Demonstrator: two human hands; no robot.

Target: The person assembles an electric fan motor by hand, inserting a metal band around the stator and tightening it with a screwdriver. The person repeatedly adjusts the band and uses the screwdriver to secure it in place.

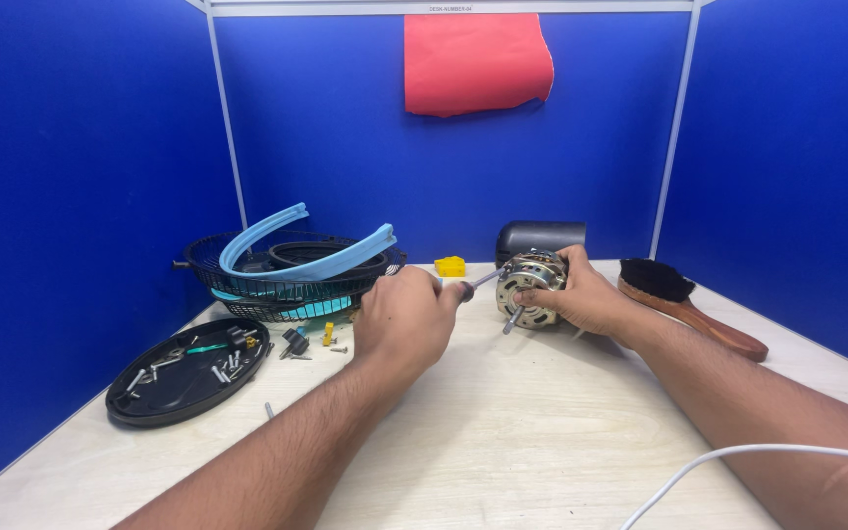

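Note:
My left hand (pixel 406 316) is closed around the handle of a screwdriver (pixel 471 287), whose shaft points right to the face of a small fan motor (pixel 532 283). That motor, metal with copper windings and a shaft sticking out toward me, rests on the pale wooden table (pixel 503 432). My right hand (pixel 581 294) grips the motor from its right side and holds it steady. A dark grey motor cover (pixel 540 236) stands just behind the motor.
Stacked black fan grilles with light blue rim strips (pixel 291 260) sit at the back left. A black oval tray (pixel 188 371) holds several screws and small parts. A wooden brush (pixel 684 304) lies at right, a yellow piece (pixel 450 266) behind, a white cable (pixel 728 461) front right.

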